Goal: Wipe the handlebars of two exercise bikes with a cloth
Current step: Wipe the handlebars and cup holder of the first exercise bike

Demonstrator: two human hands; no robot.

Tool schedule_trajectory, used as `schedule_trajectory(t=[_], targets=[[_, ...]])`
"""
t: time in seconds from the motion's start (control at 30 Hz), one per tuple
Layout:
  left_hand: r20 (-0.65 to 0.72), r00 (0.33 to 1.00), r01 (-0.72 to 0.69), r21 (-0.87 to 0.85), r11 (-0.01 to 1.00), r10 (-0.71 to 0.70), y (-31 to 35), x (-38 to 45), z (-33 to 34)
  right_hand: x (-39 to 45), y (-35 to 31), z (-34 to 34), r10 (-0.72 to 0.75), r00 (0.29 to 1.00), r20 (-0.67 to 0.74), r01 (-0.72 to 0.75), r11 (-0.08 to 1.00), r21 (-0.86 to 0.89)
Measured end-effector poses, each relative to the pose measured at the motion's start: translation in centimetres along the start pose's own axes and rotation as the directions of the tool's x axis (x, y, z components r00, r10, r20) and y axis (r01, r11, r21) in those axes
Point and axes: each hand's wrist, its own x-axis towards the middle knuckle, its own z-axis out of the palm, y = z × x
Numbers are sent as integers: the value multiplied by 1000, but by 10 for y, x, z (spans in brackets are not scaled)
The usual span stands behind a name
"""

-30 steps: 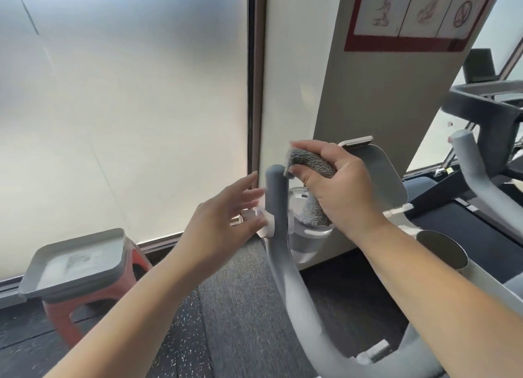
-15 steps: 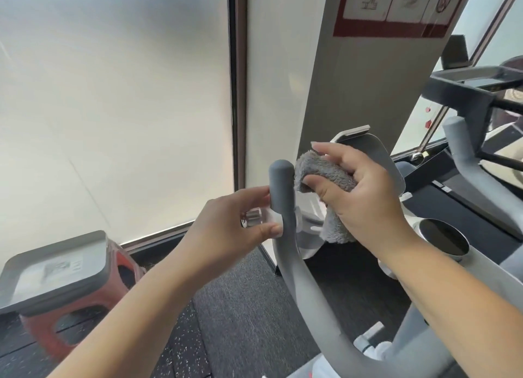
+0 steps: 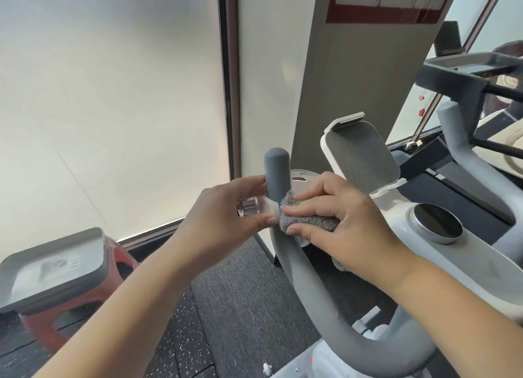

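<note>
**Exercise bike handlebar, cloth applied**

Head view. Grey handlebar (image 3: 285,253), left upright horn, rounded tip up, curving down to the white bike frame (image 3: 441,267). Grey fluffy cloth (image 3: 310,222) bunched against the horn just below its dark upper section, clenched in the grip of the right hand (image 3: 343,225). Left hand (image 3: 223,222) curled around the horn from the left, thumb and fingertips pinching at a chrome knob (image 3: 249,207). Round display (image 3: 437,222) on the frame. Second bike's handlebar (image 3: 458,140) far right. Red stool (image 3: 70,307) with grey tray (image 3: 51,276) lower left, on speckled floor.
</note>
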Motion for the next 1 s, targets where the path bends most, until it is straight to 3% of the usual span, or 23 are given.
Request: schedule_trajectory(t=[0.1, 0.2, 0.4, 0.7, 0.83, 0.9, 1.0], targets=[[23, 1000, 0, 39, 999, -1, -2, -1, -2, 5, -7, -3, 60, 993, -103, -58, 998, 25], [45, 999, -3, 50, 999, 1, -1, -1, -4, 17, -15, 7, 26, 969, -244, -36, 999, -36], [62, 998, -9, 16, 1000, 8, 3, -6, -6, 3, -15, 16, -10, 993, -117, -7, 989, -146], [34, 998, -56, -52, 997, 58, 5, -13, 4, -51, -17, 10, 205, 974, 94, -197, 976, -88], [48, 997, -56, 57, 997, 54, 2, -17, 7, -60, -22, -1, 228, 961, 158, -215, 972, -93], [50, 997, -60, 96, 994, 55, 1, -19, 8, -60, -27, -6, 247, 959, 137, -239, 968, -70], [9, 998, -65, 140, 988, 64, -2, -24, 10, -52, -29, -2, 209, 976, -65, -214, 973, -92]])
